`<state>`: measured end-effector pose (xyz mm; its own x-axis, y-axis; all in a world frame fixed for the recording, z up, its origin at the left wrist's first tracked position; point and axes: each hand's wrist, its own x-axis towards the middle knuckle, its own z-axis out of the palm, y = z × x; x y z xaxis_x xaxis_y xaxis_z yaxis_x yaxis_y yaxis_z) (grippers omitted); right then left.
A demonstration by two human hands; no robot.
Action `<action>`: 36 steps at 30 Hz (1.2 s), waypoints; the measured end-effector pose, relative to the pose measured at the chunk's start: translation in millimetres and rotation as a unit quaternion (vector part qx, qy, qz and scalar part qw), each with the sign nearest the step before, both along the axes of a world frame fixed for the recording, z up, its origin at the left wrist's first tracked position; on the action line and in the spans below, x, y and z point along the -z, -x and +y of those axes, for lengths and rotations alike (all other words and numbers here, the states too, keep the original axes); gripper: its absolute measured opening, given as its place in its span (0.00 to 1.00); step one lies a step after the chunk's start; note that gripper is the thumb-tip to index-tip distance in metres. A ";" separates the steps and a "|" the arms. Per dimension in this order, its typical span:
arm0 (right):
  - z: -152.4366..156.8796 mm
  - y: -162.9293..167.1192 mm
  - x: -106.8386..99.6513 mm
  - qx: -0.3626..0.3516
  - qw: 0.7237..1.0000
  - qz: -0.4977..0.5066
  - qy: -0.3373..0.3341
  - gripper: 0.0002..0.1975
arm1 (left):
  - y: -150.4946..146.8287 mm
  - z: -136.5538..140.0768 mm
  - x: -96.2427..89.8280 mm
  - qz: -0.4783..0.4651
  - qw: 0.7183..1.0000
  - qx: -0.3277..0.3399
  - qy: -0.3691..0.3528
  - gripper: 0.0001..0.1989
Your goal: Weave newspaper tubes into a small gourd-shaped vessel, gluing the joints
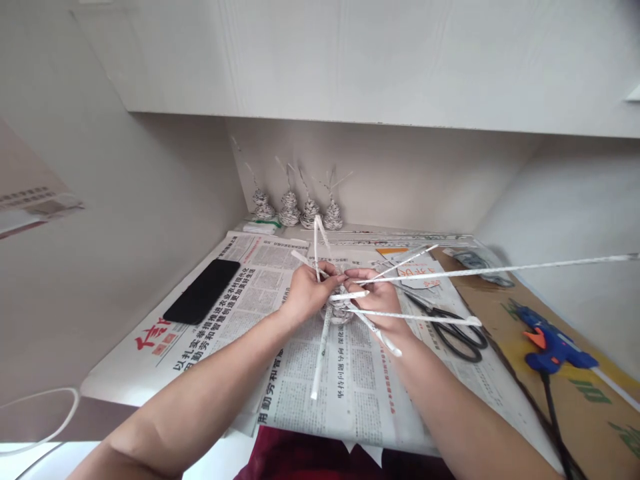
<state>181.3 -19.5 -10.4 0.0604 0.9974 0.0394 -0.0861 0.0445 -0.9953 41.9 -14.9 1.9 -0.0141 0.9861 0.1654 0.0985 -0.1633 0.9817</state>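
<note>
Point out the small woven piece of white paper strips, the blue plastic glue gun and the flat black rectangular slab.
Woven piece (pixel 338 312): head view, its rounded body.
Glue gun (pixel 561 348): head view, its blue body.
Black slab (pixel 203 291): head view, middle of its upper face.

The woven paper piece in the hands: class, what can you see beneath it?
Printed newspaper shows around the woven piece; the surface directly beneath is covered by the piece itself.
</note>
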 end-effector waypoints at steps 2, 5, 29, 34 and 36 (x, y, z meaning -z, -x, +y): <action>-0.6 -1.9 -1.2 0.002 0.998 -0.059 -0.009 0.16 | 0.0 0.2 0.0 -0.010 1.000 0.011 -0.001 0.08; 0.3 -5.6 2.0 0.006 0.992 -0.124 -0.033 0.12 | 1.0 1.5 0.4 -0.010 1.000 0.024 -0.003 0.08; 1.1 -0.9 1.8 0.045 0.999 -0.004 -0.009 0.10 | 6.0 12.8 8.9 -0.100 0.993 0.042 0.053 0.13; 4.5 0.7 7.4 0.053 0.997 0.056 0.020 0.09 | 4.3 14.1 13.6 -0.112 0.992 0.039 0.040 0.13; 4.7 0.7 7.0 0.035 0.994 0.095 0.039 0.09 | 4.2 13.7 13.4 -0.123 0.991 0.044 0.040 0.14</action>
<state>180.7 -14.8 -17.4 0.1281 0.9901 -0.0565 -0.2724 -0.0196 -0.9620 37.7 -1.2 -11.6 0.0418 0.9951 0.0894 -0.1567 -0.0819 0.9843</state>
